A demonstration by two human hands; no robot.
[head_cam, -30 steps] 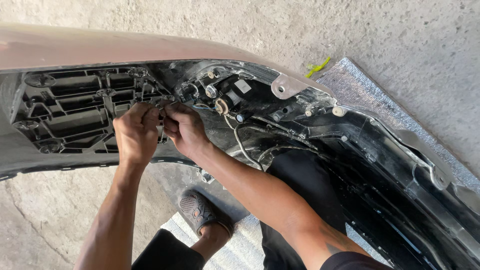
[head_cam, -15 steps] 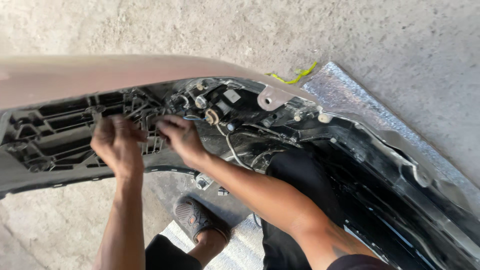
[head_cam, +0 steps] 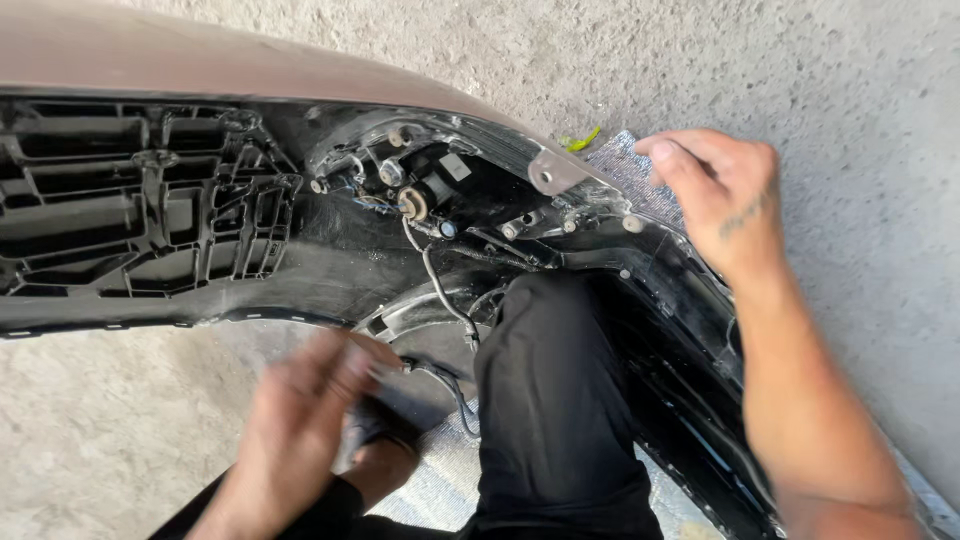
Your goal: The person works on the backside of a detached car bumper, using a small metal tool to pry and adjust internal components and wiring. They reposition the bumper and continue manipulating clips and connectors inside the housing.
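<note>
Bumper [head_cam: 330, 250], inner face up, lying on the concrete floor [head_cam: 760, 70] across the person's knee [head_cam: 545, 330]; loose wire [head_cam: 440, 290] hangs from the lamp socket [head_cam: 412, 203] and could snag or tear if the bumper shifts. Right hand [head_cam: 715, 195], fingers together, rests flat at the bumper's far edge, holding nothing; left hand [head_cam: 310, 420] is motion-blurred near the wire's lower end, its grip cannot be told. Bumper's ends are cut off.
</note>
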